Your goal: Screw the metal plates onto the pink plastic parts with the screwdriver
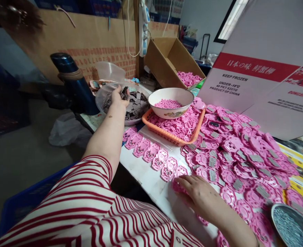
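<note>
My left hand (120, 97) reaches over a round bowl (100, 99) of thin grey metal pieces (137, 106). Its fingers are closed on several of these flat pieces. Nearer to me, my right hand (199, 192) curls its fingers over a pink plastic casing (177, 185) at the close end of a row; the hand partly hides it. The row of open pink casings (151, 152) runs along the table edge, with small shiny metal parts inside several of them.
A large heap of pink casings (234, 144) with grey plates covers the right. An orange basket (172, 137) of pink parts carries an enamel bowl (170, 111). Also present: a flask (76, 85), a bowl of small metal pins (293, 226), a tilted carton (164, 58) and a white box (259, 89).
</note>
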`<state>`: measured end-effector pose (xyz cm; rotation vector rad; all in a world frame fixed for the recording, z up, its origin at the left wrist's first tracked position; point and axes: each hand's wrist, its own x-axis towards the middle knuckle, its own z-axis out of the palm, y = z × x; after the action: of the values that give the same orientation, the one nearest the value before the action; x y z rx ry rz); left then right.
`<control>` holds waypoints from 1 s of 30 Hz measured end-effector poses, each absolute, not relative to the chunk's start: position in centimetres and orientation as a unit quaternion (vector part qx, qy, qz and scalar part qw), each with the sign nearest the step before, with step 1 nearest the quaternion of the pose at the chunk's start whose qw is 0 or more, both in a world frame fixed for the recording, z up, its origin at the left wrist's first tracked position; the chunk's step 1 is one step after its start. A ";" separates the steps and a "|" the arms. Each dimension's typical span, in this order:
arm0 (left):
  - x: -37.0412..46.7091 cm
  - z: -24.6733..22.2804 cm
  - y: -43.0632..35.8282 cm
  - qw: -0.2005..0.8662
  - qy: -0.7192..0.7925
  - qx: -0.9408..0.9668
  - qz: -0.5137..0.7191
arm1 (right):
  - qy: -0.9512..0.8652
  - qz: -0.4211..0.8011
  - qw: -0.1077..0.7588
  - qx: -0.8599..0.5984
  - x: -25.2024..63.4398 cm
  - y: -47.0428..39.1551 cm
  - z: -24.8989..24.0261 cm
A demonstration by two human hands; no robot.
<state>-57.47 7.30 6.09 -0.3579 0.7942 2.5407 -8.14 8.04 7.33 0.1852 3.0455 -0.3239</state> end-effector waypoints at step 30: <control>-48.4 8.6 4.1 0.347 0.348 -0.049 0.869 | 0.988 -0.131 0.048 0.072 -8.9 7.1 9.2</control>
<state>-48.42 4.07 8.60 -0.1280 0.9036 2.2545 -8.91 7.05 9.21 0.2184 3.0109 -0.3993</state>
